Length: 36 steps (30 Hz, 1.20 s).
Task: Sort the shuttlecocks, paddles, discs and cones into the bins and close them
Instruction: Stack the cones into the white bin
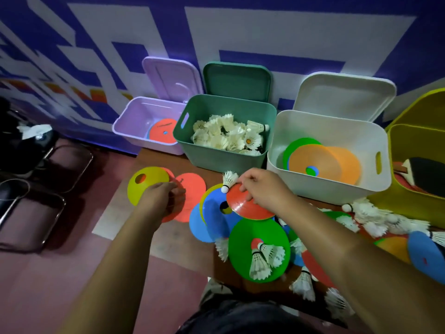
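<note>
My left hand (157, 198) grips a small stack of cones at the table's left edge: a yellow cone (144, 183) on top and red cones (191, 189) under it. My right hand (263, 189) pinches the rim of a red cone (243, 204), tilted up over a blue cone (212, 213). A shuttlecock (228, 180) stands by that rim. A green cone (243, 247) carries two shuttlecocks (265, 257). Four open bins stand behind: purple (131, 131) with a red disc, green (207, 160) full of shuttlecocks, white (334, 189) with orange and green discs, yellow (395, 198) with a paddle (426, 177).
More shuttlecocks (378, 215) and coloured cones lie heaped on the table's right side. All four lids lean open against the blue-and-white wall. Metal-framed chairs (48, 179) stand on the floor to the left. Shuttlecocks (303, 283) lie near the table's front edge.
</note>
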Each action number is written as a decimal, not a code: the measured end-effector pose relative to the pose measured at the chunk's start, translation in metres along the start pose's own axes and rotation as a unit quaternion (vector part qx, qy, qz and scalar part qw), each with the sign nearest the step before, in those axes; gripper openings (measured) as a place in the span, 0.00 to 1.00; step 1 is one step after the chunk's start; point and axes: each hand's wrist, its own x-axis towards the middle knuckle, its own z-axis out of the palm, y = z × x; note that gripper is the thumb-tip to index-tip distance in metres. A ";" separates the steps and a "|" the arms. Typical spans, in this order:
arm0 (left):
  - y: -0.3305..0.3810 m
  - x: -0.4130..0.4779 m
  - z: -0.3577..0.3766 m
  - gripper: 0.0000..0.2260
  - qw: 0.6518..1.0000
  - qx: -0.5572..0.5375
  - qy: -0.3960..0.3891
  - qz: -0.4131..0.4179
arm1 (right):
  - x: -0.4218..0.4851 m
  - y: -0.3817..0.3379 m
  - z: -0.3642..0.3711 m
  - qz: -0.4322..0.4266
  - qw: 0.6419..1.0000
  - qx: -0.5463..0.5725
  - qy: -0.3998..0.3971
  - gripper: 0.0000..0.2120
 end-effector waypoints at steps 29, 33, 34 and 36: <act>-0.033 0.164 -0.128 0.32 0.900 0.411 0.030 0.144 | 0.094 -0.046 0.204 0.017 0.973 -0.151 -0.175 0.09; -0.037 0.174 -0.142 0.29 0.909 0.384 0.049 0.155 | 0.108 -0.045 0.227 0.011 0.963 -0.184 -0.195 0.09; -0.038 0.173 -0.146 0.26 0.912 0.369 0.068 0.163 | 0.111 -0.045 0.233 0.012 0.960 -0.196 -0.200 0.10; -0.040 0.170 -0.157 0.19 0.914 0.346 0.102 0.183 | 0.116 -0.045 0.244 0.008 0.952 -0.225 -0.208 0.14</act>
